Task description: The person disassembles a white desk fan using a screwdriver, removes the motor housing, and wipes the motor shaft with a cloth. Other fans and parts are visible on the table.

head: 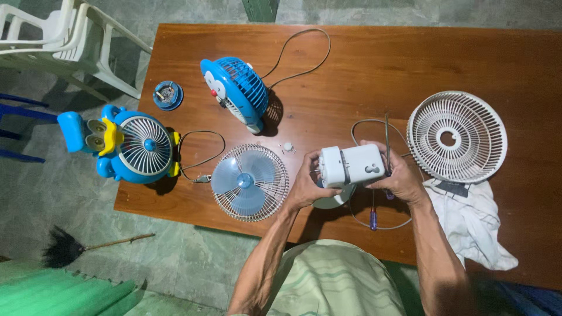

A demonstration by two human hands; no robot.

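On the brown wooden worktop (363, 76), left hand (304, 184) and right hand (401, 178) have fingers clamped on the white plastic fan motor housing (351, 165), judged light, rigid, best gripped at its ends.

Left of the fingers (314, 165) on the table (468, 58), a fan grille with blades (250, 182) lies flat. To their right lies another grille (457, 136), partly on a cloth (474, 222); a screwdriver (373, 217) lies below them.

An informal home repair spot — a wooden table (410, 64) on a tiled floor (175, 257), strewn with small fans, some taken apart: a loose white grille (456, 136), a screwdriver (373, 217), a rag (474, 225). White plastic chairs (64, 41) and a broom (70, 247) stand nearby.
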